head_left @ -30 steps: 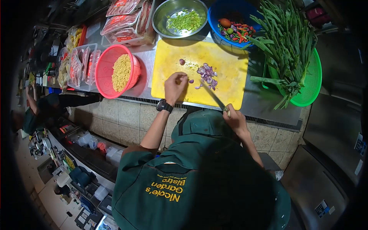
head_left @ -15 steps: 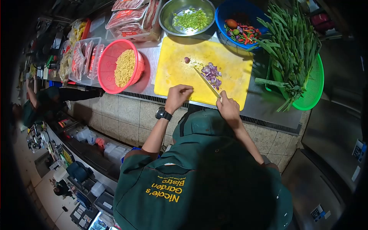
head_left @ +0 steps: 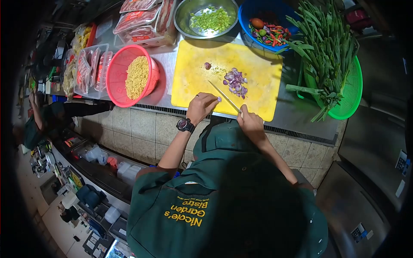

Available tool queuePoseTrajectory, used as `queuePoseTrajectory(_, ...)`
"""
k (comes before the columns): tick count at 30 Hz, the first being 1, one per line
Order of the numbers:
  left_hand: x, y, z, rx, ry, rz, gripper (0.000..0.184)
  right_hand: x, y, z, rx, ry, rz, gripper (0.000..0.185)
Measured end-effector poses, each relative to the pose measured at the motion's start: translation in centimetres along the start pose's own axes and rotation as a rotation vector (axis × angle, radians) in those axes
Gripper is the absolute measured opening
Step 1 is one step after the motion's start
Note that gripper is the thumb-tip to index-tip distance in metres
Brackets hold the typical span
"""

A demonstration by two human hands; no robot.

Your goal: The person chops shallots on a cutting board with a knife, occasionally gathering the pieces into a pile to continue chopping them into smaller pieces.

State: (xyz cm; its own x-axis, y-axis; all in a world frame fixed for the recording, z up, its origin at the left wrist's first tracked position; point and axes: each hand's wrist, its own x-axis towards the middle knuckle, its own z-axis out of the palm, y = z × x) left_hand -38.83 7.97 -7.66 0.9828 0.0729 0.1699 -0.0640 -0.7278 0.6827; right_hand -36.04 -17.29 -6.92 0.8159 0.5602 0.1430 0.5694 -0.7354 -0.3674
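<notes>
My right hand [head_left: 251, 123] grips the handle of a knife [head_left: 227, 97], whose blade points up and left over the yellow cutting board [head_left: 193, 56]. My left hand [head_left: 202, 107], with a black watch at the wrist, is closed at the board's near edge. A small purple shallot piece [head_left: 219, 99] shows at its fingertips. Chopped shallots [head_left: 235, 81] lie in a pile right of the blade. One small whole shallot [head_left: 208, 66] rests farther left, with tiny bits scattered beside it.
Behind the board stand a steel bowl [head_left: 183, 26] of chopped greens and a blue basket [head_left: 245, 32] of chillies. A red basket [head_left: 112, 79] of yellow bits and packed meat [head_left: 140, 23] are at left. Leafy greens [head_left: 325, 51] fill a green basket [head_left: 353, 94] at right. Another person [head_left: 43, 116] stands far left.
The knife has shifted left and toward me, away from the chopped shallots. A purple piece now shows at my left fingertips. The view has shifted slightly.
</notes>
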Motion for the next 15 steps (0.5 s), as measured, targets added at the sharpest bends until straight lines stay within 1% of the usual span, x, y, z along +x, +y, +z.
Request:
queuePoseTrajectory(2,0.3,-0.3,0.4,0.012,-0.023,0.043,0.014,0.2,-0.5,0.0,-0.033,0.001,-0.005,0.023)
queuePoseTrajectory(3,0.3,-0.3,0.6,0.011,-0.024,0.044,0.014,0.3,-0.6,0.0,-0.068,0.004,-0.014,0.023)
queuePoseTrajectory(5,0.4,-0.3,0.8,0.032,-0.084,0.026,0.014,0.6,-0.7,-0.2,-0.042,-0.001,-0.018,0.022)
queuePoseTrajectory(7,0.6,0.0,0.9,0.034,-0.070,0.047,0.014,0.8,-0.6,0.1,-0.012,-0.004,-0.025,0.021)
queuePoseTrajectory(10,0.8,-0.2,1.0,0.035,-0.046,0.090,0.011,0.7,-0.6,0.2,-0.074,-0.027,-0.027,0.022)
queuePoseTrajectory(12,1.2,-0.2,1.0,0.033,-0.035,0.115,0.010,0.7,-0.5,0.0,-0.154,0.093,-0.107,0.027)
queuePoseTrajectory(13,1.4,0.0,0.8,0.034,-0.057,0.114,0.008,0.8,-0.4,0.0,-0.153,0.092,-0.109,0.027)
queuePoseTrajectory(15,1.7,0.0,0.5,0.036,-0.078,0.109,0.007,0.9,-0.3,-0.3,-0.177,0.093,-0.127,0.033)
